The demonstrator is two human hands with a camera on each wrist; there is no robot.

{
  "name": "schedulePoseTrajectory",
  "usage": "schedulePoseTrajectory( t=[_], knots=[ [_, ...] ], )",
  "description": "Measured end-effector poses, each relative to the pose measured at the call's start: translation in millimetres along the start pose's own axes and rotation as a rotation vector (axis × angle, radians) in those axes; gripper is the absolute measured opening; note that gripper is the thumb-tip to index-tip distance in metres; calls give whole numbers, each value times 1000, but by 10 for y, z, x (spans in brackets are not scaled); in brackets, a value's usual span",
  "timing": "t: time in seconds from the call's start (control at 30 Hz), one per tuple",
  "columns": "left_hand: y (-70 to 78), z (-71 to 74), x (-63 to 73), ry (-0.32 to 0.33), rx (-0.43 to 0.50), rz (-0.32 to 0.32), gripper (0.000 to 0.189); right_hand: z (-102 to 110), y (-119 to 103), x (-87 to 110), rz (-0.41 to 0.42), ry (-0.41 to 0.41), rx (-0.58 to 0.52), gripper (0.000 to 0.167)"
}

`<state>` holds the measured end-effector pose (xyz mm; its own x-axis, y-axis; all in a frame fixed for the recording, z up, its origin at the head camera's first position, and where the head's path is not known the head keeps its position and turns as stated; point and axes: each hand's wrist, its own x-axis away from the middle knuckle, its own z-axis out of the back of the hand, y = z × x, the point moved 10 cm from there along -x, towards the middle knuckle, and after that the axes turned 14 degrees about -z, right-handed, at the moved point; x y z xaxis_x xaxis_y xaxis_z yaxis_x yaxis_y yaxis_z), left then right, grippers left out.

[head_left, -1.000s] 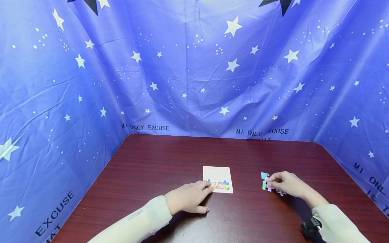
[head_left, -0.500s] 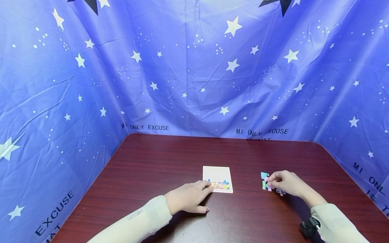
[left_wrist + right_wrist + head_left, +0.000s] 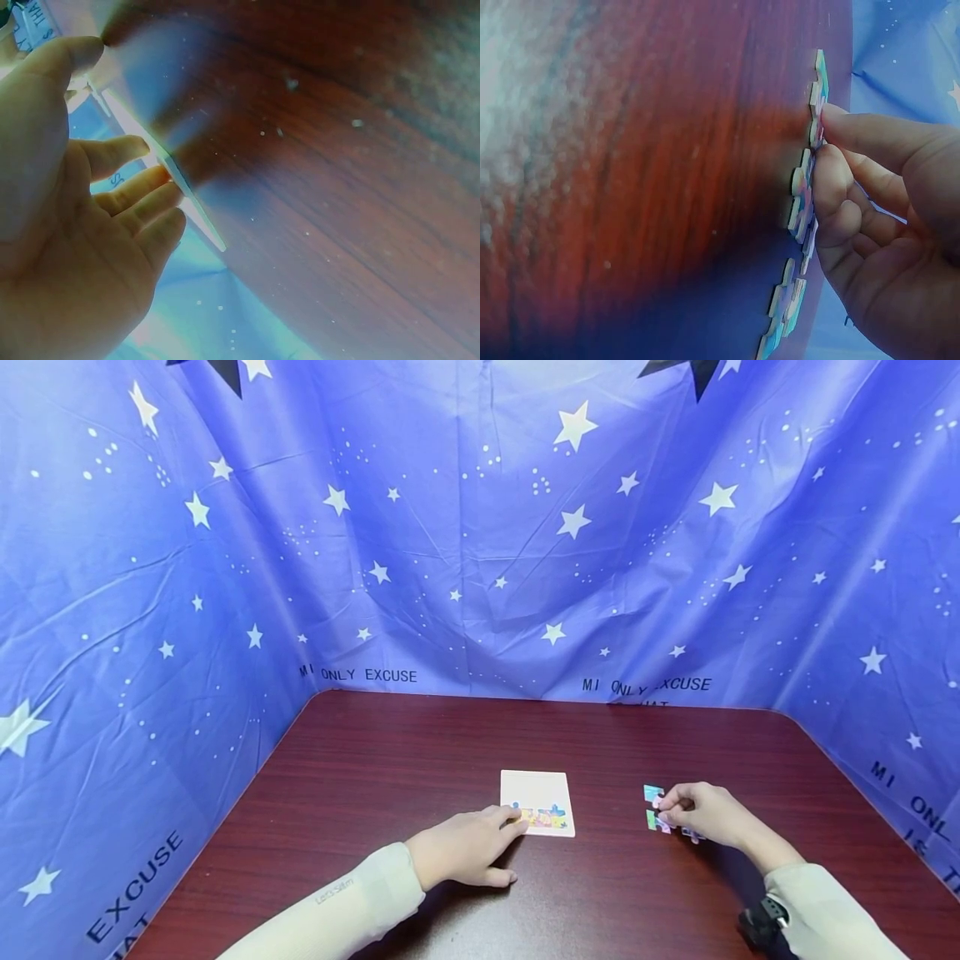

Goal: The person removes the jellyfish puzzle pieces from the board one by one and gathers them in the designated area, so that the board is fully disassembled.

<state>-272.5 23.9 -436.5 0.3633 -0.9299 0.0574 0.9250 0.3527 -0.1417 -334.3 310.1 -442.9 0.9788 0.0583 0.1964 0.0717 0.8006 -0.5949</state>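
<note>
A square white puzzle board [image 3: 534,785] lies mid-table, with several colourful jigsaw pieces [image 3: 553,818] along its near edge. My left hand [image 3: 468,847] rests its fingertips on the board's near-left corner, fingers loosely extended and thumb on the table side. In the left wrist view the board [image 3: 196,206] shows edge-on beyond the fingers. To the right, my right hand [image 3: 712,814] pinches a puzzle piece [image 3: 817,124] between thumb and index finger, low at the table. Other loose pieces [image 3: 784,296] lie flat beside and under this hand, partly hidden by it.
The dark red wooden table [image 3: 405,752] has blue star-printed cloth [image 3: 465,527] hanging behind it and along both sides. A black strap device [image 3: 765,922] sits at the right wrist by the cuff.
Near my right fingertips the pieces have shifted slightly, and a dark gap now shows between two of them. The left hand and the board stay where they were.
</note>
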Motion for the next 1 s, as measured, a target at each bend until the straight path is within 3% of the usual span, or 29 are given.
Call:
schedulePoseTrajectory(
  t=[0.57, 0.7, 1.0],
  knots=[
    [2, 55, -49, 26, 1, -27, 60, 53, -89, 37, 50, -11, -28, 7],
    [20, 39, -73, 40, 11, -45, 58, 52, -175, 51, 86, -11, -28, 4],
    [-11, -21, -111, 9, 56, -19, 56, -21, -448, 58, 145, -19, -10, 7]
  ],
)
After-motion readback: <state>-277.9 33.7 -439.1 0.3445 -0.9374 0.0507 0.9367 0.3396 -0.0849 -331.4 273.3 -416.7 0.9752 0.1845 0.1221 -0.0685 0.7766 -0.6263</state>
